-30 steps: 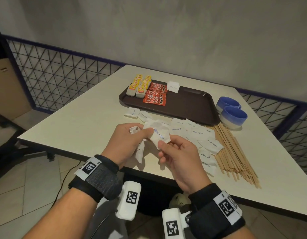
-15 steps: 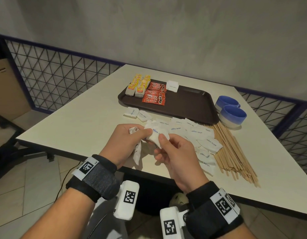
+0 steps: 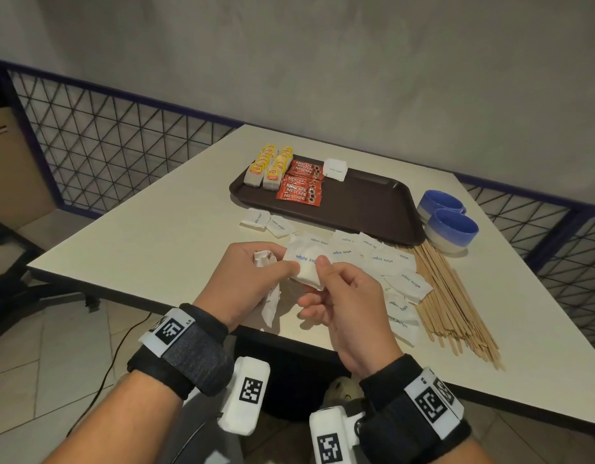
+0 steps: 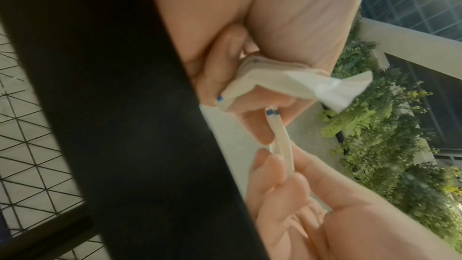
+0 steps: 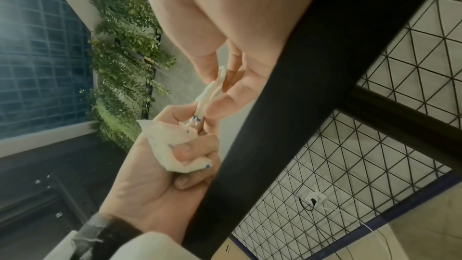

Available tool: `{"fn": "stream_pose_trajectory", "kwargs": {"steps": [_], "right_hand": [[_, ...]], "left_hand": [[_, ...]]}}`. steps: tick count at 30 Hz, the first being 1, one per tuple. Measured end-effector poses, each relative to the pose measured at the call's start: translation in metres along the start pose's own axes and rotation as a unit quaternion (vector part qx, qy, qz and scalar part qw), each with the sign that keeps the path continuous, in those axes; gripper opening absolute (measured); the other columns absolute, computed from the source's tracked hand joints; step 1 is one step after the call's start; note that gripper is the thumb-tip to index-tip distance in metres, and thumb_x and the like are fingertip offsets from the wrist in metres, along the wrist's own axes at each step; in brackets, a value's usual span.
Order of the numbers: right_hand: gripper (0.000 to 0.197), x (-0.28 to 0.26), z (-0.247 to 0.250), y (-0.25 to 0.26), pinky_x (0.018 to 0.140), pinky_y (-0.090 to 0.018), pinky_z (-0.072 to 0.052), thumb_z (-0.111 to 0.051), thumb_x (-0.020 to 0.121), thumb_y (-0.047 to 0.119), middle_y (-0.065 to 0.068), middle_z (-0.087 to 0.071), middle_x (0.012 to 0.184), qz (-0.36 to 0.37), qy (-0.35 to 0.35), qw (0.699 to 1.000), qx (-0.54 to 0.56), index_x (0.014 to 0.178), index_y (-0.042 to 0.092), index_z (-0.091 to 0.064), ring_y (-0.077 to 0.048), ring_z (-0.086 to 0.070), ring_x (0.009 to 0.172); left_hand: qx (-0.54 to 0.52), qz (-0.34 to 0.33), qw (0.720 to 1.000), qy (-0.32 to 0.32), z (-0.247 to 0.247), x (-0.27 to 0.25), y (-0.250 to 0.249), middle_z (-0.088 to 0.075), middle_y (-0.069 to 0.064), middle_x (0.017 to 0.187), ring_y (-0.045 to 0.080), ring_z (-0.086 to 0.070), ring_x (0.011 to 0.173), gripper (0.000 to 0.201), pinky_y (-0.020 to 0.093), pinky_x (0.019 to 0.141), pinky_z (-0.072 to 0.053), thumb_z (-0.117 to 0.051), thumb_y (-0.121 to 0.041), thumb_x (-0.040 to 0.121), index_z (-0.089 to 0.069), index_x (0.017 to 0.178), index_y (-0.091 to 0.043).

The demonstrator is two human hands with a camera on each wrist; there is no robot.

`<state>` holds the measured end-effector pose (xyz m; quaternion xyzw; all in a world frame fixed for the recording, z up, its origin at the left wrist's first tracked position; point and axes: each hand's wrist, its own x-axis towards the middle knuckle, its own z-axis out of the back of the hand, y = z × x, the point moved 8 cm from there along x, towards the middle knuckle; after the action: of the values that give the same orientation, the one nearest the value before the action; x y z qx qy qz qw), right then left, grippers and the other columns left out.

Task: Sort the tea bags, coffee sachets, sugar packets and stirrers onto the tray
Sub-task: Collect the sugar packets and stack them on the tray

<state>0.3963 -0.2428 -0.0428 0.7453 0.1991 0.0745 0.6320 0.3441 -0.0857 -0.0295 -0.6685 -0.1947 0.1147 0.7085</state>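
Observation:
Both hands are held together above the table's near edge. My left hand grips a crumpled bundle of white sugar packets, some of them hanging below the palm. My right hand pinches a flat "white sugar" packet between thumb and fingers, right against the left thumb. The brown tray lies beyond them and carries yellow tea bags, red coffee sachets and one sugar packet. Several loose sugar packets lie in front of the tray. A heap of wooden stirrers lies to their right.
Two blue cups stand just right of the tray, behind the stirrers. Two more sugar packets lie by the tray's near left corner. A wire-mesh railing runs behind and left of the table.
My right hand has slid the pinched sugar packet leftward against the left hand's bundle, and its thumb now sits beside the left thumb. The left hand has hardly moved.

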Motion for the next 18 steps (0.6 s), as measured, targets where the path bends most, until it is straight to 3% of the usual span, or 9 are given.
{"fn": "stream_pose_trajectory", "kwargs": {"steps": [2,4,7,9,11,16,18], "right_hand": [[0.041,0.0,0.0,0.001,0.052,-0.034,-0.057,-0.067,0.098,0.029,-0.019,-0.071,0.074,-0.012,0.003,1.0,-0.01,0.108,-0.01,-0.059,-0.03,-0.066,0.064],[0.036,0.001,-0.002,0.01,0.052,-0.036,-0.055,-0.068,0.098,0.026,-0.021,-0.071,0.078,-0.034,0.014,0.999,-0.026,0.11,-0.007,-0.059,-0.033,-0.064,0.066],[0.019,0.006,-0.008,0.046,0.052,-0.039,-0.054,-0.069,0.096,0.015,-0.023,-0.074,0.088,-0.011,0.057,0.986,-0.153,0.111,0.005,-0.067,-0.033,-0.064,0.061],[0.012,0.011,-0.018,0.073,0.057,-0.041,-0.059,-0.07,0.091,0.01,-0.02,-0.075,0.089,0.043,0.107,0.939,-0.324,0.103,0.009,-0.071,-0.033,-0.069,0.066],[0.008,0.017,-0.032,0.088,0.061,-0.04,-0.061,-0.073,0.09,0.012,-0.017,-0.075,0.088,0.066,0.162,0.875,-0.451,0.099,0.011,-0.072,-0.025,-0.069,0.068],[0.009,0.045,-0.052,0.103,0.063,-0.033,-0.059,-0.071,0.094,0.012,-0.012,-0.077,0.088,0.012,0.295,0.76,-0.579,0.1,0.005,-0.07,-0.017,-0.07,0.072],[0.009,0.072,-0.053,0.123,0.062,-0.03,-0.058,-0.072,0.094,0.013,-0.007,-0.078,0.087,0.025,0.283,0.731,-0.62,0.1,0.007,-0.07,-0.016,-0.071,0.072]], "left_hand": [[-0.005,0.0,1.0,0.0,0.0,-0.001,0.0,-0.079,0.004,0.083,0.02,-0.07,0.081,0.015,0.037,0.075,-0.053,-0.077,-0.026,0.073,-0.082,0.082,-0.015],[-0.005,-0.003,1.0,0.002,0.0,-0.002,-0.001,-0.079,0.003,0.082,0.018,-0.071,0.079,0.007,0.036,0.074,-0.054,-0.08,-0.018,0.077,-0.082,0.083,-0.014],[-0.001,0.002,1.0,-0.006,0.002,-0.001,0.0,-0.077,-0.003,0.082,0.015,-0.068,0.082,0.011,0.029,0.071,-0.05,-0.077,-0.007,0.085,-0.081,0.082,-0.016],[-0.012,0.007,1.0,-0.015,0.005,-0.001,0.002,-0.077,-0.004,0.083,0.015,-0.067,0.083,0.011,0.028,0.069,-0.05,-0.075,-0.006,0.084,-0.081,0.082,-0.016],[-0.016,0.005,1.0,-0.016,0.006,-0.001,0.002,-0.078,-0.002,0.085,0.013,-0.068,0.083,0.011,0.027,0.068,-0.05,-0.075,-0.006,0.085,-0.081,0.083,-0.015],[-0.028,0.005,0.999,-0.043,0.009,0.003,0.003,-0.079,0.0,0.086,0.011,-0.071,0.078,0.009,0.023,0.068,-0.052,-0.077,-0.011,0.085,-0.082,0.082,-0.017],[-0.054,0.027,0.996,-0.06,0.011,0.006,0.007,-0.078,0.007,0.081,0.019,-0.073,0.073,0.012,0.031,0.072,-0.057,-0.074,-0.015,0.089,-0.081,0.079,-0.017]]}}
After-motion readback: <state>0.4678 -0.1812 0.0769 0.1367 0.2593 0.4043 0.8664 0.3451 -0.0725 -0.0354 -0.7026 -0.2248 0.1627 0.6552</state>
